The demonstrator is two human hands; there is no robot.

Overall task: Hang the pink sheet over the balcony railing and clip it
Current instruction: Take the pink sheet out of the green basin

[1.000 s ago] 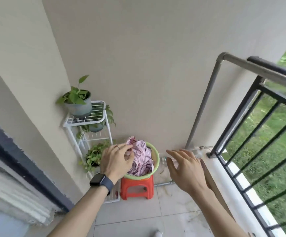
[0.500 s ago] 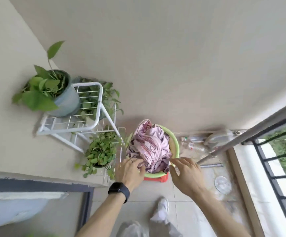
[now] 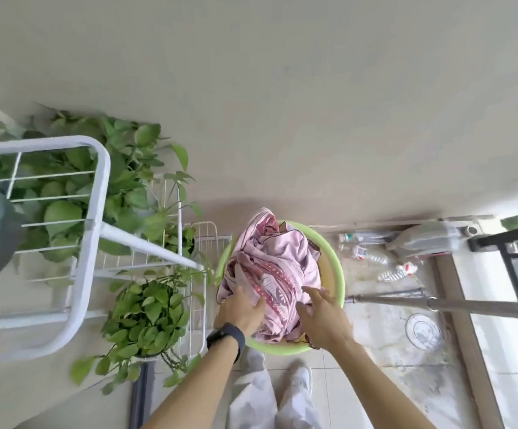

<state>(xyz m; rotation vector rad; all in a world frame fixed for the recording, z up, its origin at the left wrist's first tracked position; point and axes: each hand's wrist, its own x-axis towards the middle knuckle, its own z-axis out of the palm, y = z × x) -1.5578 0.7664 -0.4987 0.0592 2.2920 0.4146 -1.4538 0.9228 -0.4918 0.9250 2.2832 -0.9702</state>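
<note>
The pink patterned sheet [image 3: 271, 267] lies crumpled in a round green basin [image 3: 336, 267] on the balcony floor, straight below me. My left hand [image 3: 240, 312], with a dark watch on its wrist, rests on the sheet's near left side, fingers spread into the cloth. My right hand [image 3: 322, 317] lies on the sheet's near right side, fingers apart, index finger stretched out. Neither hand has closed on the cloth. The black balcony railing [image 3: 511, 261] shows at the far right edge. No clips are visible.
A white wire plant rack [image 3: 93, 218] with leafy green plants [image 3: 146, 314] stands close on the left. A grey metal pole [image 3: 456, 303] crosses low on the right. Empty plastic bottles [image 3: 366, 252] and a floor drain [image 3: 422, 331] lie beside the basin. My legs and shoes are below.
The view has dropped closer over the basin. Both hands have come down from the basin's near rim onto the sheet itself.
</note>
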